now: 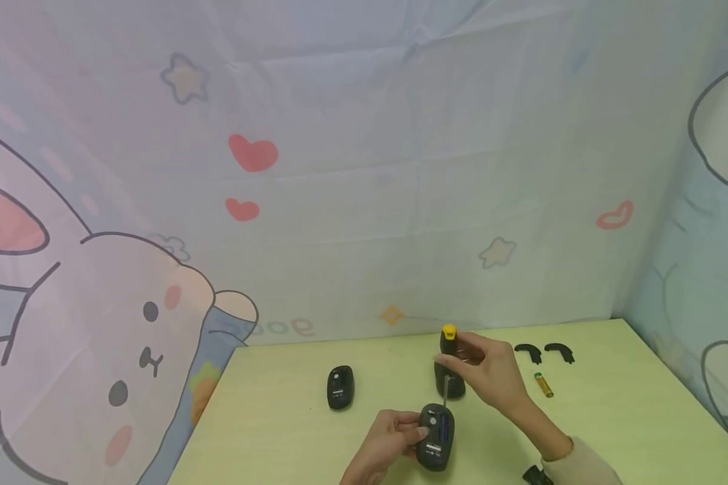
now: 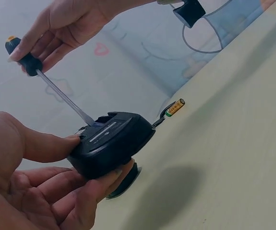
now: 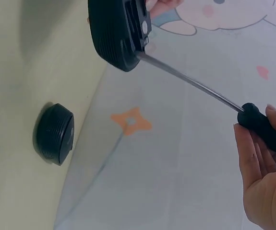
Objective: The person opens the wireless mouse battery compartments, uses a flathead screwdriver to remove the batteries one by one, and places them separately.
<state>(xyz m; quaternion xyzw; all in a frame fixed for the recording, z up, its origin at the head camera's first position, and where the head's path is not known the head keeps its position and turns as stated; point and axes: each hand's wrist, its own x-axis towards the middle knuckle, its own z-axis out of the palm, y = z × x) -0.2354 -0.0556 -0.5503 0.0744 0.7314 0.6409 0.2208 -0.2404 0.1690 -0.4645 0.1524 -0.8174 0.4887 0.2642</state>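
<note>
My left hand [image 1: 388, 441] grips a black computer mouse [image 1: 433, 458] with its underside up, thumb on the underside and fingers beneath. Its battery slot is uncovered, and a blue battery [image 1: 443, 427] shows inside. In my right hand [image 1: 491, 370] is a screwdriver [image 1: 449, 342] with a dark handle and yellow end cap, pinched between thumb and fingers. The metal shaft [image 2: 63, 96] slants down in the left wrist view, its tip at the slot. In the right wrist view the mouse [image 3: 111, 36] hangs above the table, the shaft meeting it at one end.
A second mouse [image 1: 340, 387] lies underside up to the left. A third mouse [image 1: 455, 387] sits behind the held one, partly hidden by the screwdriver. Two black curved covers [image 1: 528, 353] and a gold-and-green battery [image 1: 543, 384] lie at the right of the table [image 1: 267, 431]. Behind hangs a printed cloth.
</note>
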